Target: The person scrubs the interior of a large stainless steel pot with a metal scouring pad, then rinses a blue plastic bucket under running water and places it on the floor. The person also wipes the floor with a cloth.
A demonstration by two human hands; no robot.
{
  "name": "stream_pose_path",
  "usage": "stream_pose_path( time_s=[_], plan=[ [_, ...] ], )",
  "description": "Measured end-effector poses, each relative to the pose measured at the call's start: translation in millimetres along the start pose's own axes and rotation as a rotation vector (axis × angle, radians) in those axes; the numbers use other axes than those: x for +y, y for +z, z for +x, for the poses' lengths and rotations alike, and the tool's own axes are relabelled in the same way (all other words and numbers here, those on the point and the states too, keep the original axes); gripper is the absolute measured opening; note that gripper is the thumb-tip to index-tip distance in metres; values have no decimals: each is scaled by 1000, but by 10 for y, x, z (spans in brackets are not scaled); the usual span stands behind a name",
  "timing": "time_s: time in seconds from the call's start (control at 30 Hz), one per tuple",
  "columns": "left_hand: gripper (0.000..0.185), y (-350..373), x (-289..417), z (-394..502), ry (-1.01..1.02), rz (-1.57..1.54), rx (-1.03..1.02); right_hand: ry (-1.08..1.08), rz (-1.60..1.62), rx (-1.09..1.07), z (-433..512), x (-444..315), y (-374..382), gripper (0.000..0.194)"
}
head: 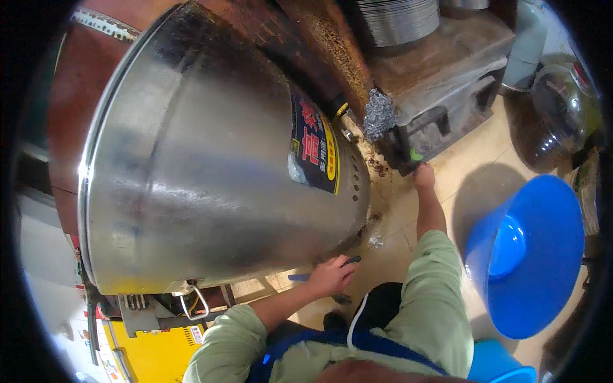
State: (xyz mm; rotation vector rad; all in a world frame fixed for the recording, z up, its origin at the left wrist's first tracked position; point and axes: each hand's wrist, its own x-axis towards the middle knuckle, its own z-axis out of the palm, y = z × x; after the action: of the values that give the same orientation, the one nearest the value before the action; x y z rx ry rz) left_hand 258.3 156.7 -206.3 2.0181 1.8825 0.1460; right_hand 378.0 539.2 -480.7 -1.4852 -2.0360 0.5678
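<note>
A large stainless steel drum (215,158) with a printed label fills the left and middle of the head view. Beside its lower edge, my left hand (333,276) is closed around a dark handle (353,260); what the handle belongs to is unclear. Reaching forward, my right hand (424,175) is at the end of a dark dustpan-like object (404,158), by a small bright green piece (415,155). A clump of crumpled silvery material (379,114) lies at the far end of that object. Brown debris (378,165) is scattered on the floor near the drum's foot.
A large blue plastic tub (541,258) stands right, with a lighter blue basin (503,364) below it. A low block stand (450,62) carries a stack of metal trays (400,19). Transparent containers (555,115) are at the far right; a yellow panel (153,354) is lower left.
</note>
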Motion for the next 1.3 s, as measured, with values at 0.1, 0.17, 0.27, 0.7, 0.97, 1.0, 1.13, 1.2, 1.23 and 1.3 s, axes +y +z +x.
stream_pose_path(
  time_s=[0.1,0.17,0.27,0.7,0.97,1.0,1.13,1.2,1.23,1.3],
  plan=[
    [39,7,10,63,-80,13,-119,35,25,-80,-56,54,-68,18],
    [38,-14,27,55,2,2,6,-50,-105,-143,-144,73,-74,21],
    [37,-58,40,49,31,3,15,88,-157,-107,-241,44,-31,23],
    [34,-59,148,117,-119,23,-129,215,-66,-153,-9,4,-153,25],
    [34,-12,119,170,-77,130,-91,135,-14,-126,345,-336,-50,28],
    [33,-2,121,177,-93,117,-98,66,-29,-100,347,-329,-16,29],
    [31,18,131,209,-117,83,-76,-58,-122,-139,400,-212,146,27],
    [31,15,134,219,-108,102,-73,53,9,-126,452,-154,231,21],
    [33,14,135,219,-104,119,-85,93,85,-77,471,-125,270,18],
    [34,11,131,211,-88,140,-91,84,48,-46,444,-83,334,16]
  ],
)
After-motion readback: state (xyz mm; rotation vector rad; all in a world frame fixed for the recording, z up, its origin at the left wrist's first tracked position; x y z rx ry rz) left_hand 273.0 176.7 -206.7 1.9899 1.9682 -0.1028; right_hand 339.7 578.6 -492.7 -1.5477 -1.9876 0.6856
